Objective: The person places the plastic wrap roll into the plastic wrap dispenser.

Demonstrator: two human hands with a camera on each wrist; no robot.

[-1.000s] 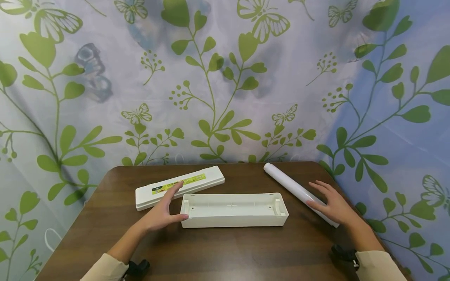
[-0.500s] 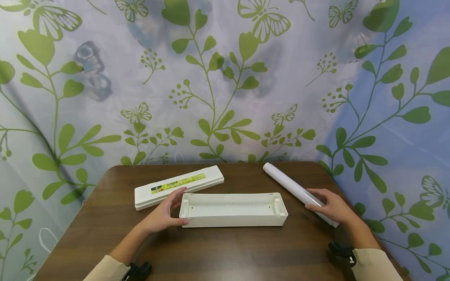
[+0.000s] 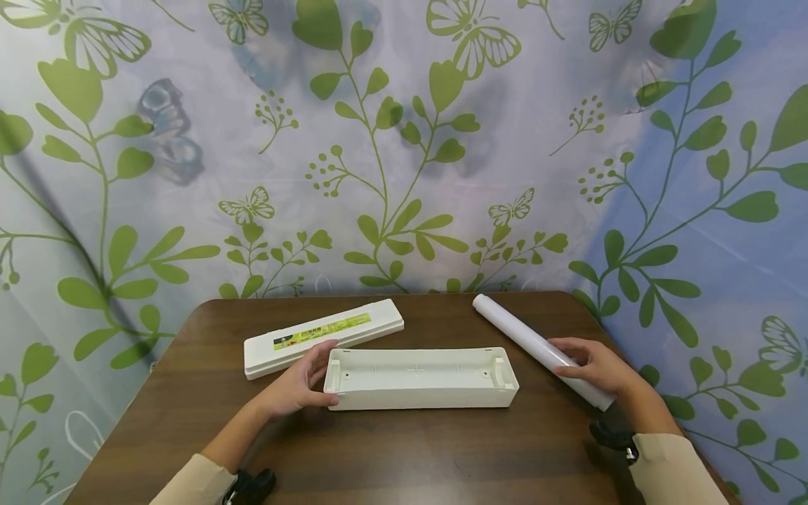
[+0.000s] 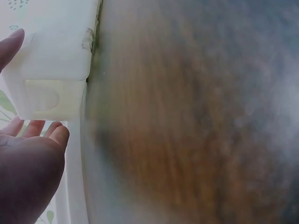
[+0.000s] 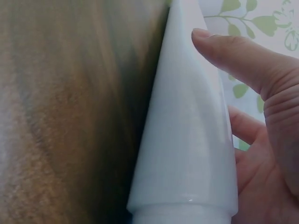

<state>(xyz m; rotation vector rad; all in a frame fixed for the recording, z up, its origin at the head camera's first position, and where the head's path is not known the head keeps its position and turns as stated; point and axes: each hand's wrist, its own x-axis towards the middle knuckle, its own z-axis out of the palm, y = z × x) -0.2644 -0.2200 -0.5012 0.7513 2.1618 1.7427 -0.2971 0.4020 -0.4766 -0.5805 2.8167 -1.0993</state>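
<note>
The labelled lid [image 3: 328, 330] is off the long white box [image 3: 421, 399], at its ten o'clock; the white roll [image 3: 517, 331] lies outside at two o'clock. The left hand [image 3: 295, 387] clasps the box's nine-o'clock end; the right hand [image 3: 596, 368], angled in from four o'clock, has its grip around the roll.

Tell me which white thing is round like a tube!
The roll at the right hand: it's a smooth cylinder, while the open box and labelled lid have corners.
</note>
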